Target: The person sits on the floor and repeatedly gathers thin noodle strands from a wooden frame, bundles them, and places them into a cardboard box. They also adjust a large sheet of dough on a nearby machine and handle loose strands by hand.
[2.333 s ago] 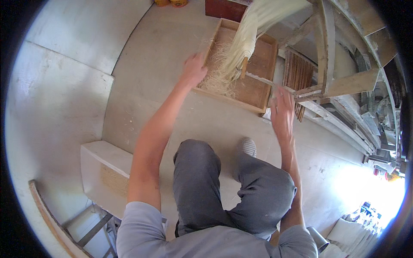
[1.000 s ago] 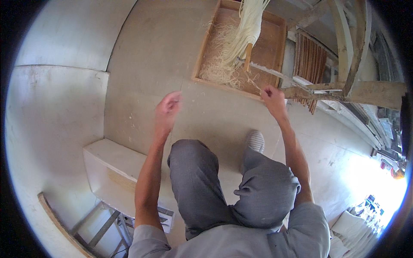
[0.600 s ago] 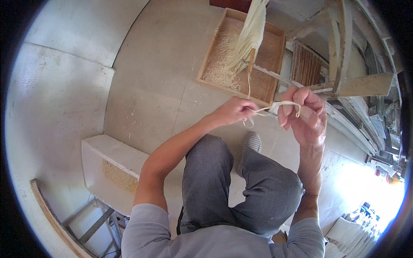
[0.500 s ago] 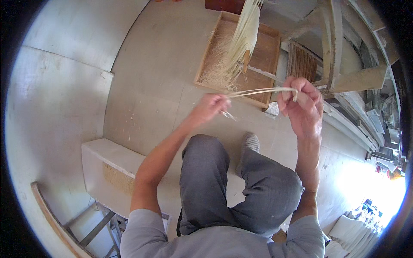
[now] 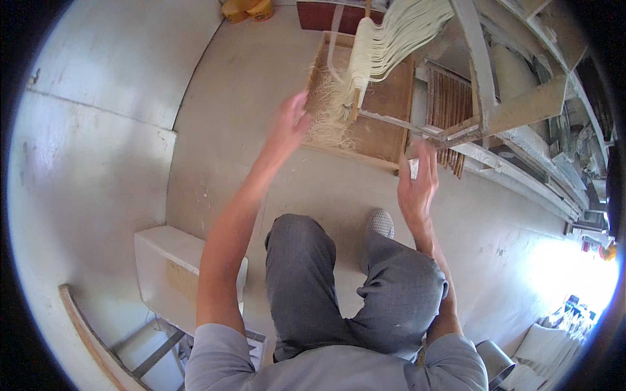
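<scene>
Over the near left side of a wooden tray [image 5: 385, 153] hangs my left hand [image 5: 291, 117], its fingers smeared by motion. My right hand [image 5: 420, 173] is just past the tray's near right corner, fingers stretched out and nothing seen in them. Above the tray, a curtain of pale noodles [image 5: 398, 42] hangs from a wooden rod [image 5: 355, 104]. A blurred pale strand [image 5: 334, 45] curves over the tray's left part, apart from both hands. Thin noodle scraps [image 5: 329, 124] are heaped along the tray's left side.
To the right stands a whitish, dusty frame [image 5: 486, 65] with a bundle of brown rods [image 5: 450, 98] beside it. A white box [image 5: 169, 251] sits at the lower left. Yellow round things [image 5: 248, 10] and a dark red box [image 5: 319, 16] lie at the back.
The strands stretched between my hands have left them. My left hand has moved up and left; my right hand has come down and left, its fingers straightened. The hanging noodles now spread to the right.
</scene>
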Motion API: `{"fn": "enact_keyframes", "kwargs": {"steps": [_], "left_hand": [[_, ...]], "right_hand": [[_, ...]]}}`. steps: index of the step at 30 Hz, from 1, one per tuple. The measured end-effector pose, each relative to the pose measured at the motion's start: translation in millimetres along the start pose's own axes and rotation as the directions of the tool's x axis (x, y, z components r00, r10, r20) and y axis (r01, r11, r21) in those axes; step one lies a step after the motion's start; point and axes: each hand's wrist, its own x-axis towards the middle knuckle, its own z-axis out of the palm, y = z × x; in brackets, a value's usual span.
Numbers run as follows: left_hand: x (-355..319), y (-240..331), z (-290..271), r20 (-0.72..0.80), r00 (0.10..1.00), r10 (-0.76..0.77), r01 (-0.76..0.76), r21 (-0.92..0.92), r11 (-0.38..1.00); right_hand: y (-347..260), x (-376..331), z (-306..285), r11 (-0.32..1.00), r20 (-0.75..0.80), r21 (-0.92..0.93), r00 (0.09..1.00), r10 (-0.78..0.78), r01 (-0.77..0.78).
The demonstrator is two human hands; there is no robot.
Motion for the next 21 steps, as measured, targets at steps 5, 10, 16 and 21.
{"fn": "enact_keyframes", "kwargs": {"steps": [5, 10, 16, 21], "left_hand": [[-34, 28, -20, 0.123, 0.946, -0.3, 0.286, 0.118, 0.951], [26, 119, 29, 0.407, 0.848, 0.339, -0.397, 0.066, 0.915], [170, 169, 59, 0.164, 0.985, 0.055, -0.011, -0.262, 0.965], [126, 138, 26, 0.622, 0.765, -0.167, 0.447, -0.327, 0.832]], "right_hand": [[69, -60, -60, 0.993, -0.028, -0.049, 0.994, 0.11, -0.111], [196, -62, -98, 0.894, -0.058, -0.249, 0.927, 0.37, -0.373], [310, -55, -79, 0.876, -0.116, -0.255, 0.913, 0.392, -0.409], [342, -43, -53, 0.789, -0.039, -0.286, 0.829, 0.557, -0.544]]}}
